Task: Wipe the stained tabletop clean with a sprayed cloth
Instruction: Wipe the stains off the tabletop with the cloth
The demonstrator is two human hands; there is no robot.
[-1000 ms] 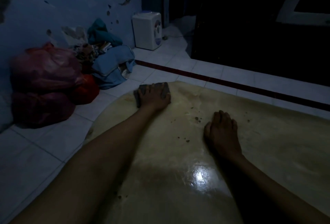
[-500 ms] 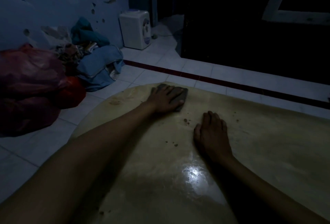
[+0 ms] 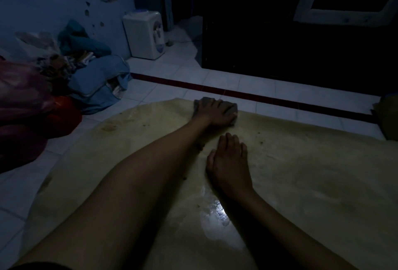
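A low, yellowish tabletop (image 3: 301,173) fills the lower frame, with dark crumbs and brown stains near its left edge (image 3: 109,126). My left hand (image 3: 215,112) presses flat on a grey cloth (image 3: 232,108) at the table's far edge; most of the cloth is hidden under the palm. Nearer to me, my right hand (image 3: 229,162) rests palm down on the table, fingers together, holding nothing. A wet, shiny patch (image 3: 217,213) glints just below the right wrist.
White floor tiles with a dark red stripe (image 3: 247,94) run beyond the table. On the left lie red plastic bags (image 3: 28,106) and blue clothes (image 3: 97,82). A white water dispenser (image 3: 144,33) stands by the wall, and a dark cabinet (image 3: 290,43) behind.
My left hand has slid the cloth to the right along the table's far edge. The right hand has stayed planted on the table.
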